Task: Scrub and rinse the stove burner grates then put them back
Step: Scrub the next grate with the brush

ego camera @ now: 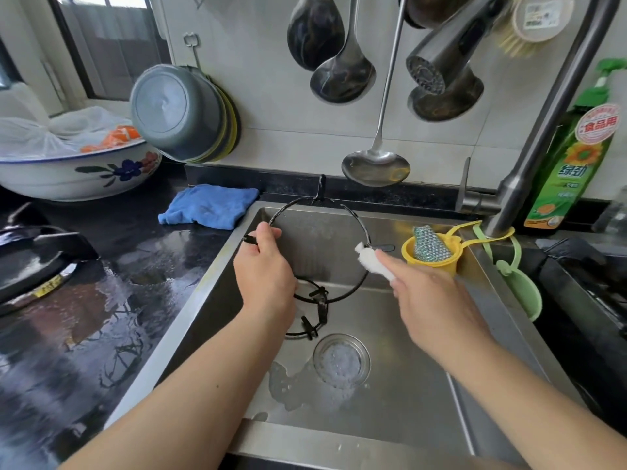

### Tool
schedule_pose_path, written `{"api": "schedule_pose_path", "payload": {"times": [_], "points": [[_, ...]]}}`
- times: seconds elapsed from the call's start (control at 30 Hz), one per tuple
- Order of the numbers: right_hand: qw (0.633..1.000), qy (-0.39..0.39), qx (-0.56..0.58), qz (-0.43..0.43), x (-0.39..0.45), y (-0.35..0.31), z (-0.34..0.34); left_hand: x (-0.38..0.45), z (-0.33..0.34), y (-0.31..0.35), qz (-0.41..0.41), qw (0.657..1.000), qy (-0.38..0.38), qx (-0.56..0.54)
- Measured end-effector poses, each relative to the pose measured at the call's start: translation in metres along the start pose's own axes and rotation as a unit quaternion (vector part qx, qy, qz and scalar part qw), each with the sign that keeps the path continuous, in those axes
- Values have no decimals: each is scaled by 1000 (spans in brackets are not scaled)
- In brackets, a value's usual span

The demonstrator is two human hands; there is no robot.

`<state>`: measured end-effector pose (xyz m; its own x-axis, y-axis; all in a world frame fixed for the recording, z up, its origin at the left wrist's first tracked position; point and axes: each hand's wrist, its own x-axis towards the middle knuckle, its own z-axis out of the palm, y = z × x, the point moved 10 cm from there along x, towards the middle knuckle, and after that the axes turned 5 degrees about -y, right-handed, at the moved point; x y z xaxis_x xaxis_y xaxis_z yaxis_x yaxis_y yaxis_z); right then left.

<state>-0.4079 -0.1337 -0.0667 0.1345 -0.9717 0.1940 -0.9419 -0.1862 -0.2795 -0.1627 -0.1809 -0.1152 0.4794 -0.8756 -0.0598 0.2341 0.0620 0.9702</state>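
Upright over the sink (424, 385), the grate (353, 215) is pinched at its left rim by the left hand (264, 266). Opposite, the right hand (431, 300) grasps a white sponge (373, 262) touching the right rim, nearer the faucet (441, 59).

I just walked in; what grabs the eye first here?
Two bare hands over a steel sink: the left hand holds a black ring-shaped burner grate upright, while the right hand presses a white scrubbing pad against its rim. Behind, dark ladles hang on the tiled wall.
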Motion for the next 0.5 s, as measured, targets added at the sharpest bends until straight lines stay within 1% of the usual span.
{"api": "schedule_pose_path", "payload": {"times": [0.03,0.07,0.13,0.2,0.27,0.3,0.4,0.5], "points": [[1000,-11,-26,-6,-2,-5,4,-2,-1,1,2,1000,6,-4],[998,-39,-32,-25,-7,-15,15,-3,-2,0,2,1000,13,-8],[992,-101,27,-64,-18,-40,36,-4,-4,-3,-5,1000,21,-22],[985,-126,89,-81,-23,-53,43,-3,-4,-3,-6,999,21,-29],[984,-115,114,-72,-13,-43,39,-2,-3,-1,-2,999,17,-32],[988,-99,100,-58,-6,-32,34,-2,-2,-1,-5,999,15,-35],[1000,-25,8,-3,5,-2,11,-2,1,-3,-15,999,-1,-32],[998,17,-52,8,7,2,-6,-6,5,2,-6,999,-13,-29]]}}
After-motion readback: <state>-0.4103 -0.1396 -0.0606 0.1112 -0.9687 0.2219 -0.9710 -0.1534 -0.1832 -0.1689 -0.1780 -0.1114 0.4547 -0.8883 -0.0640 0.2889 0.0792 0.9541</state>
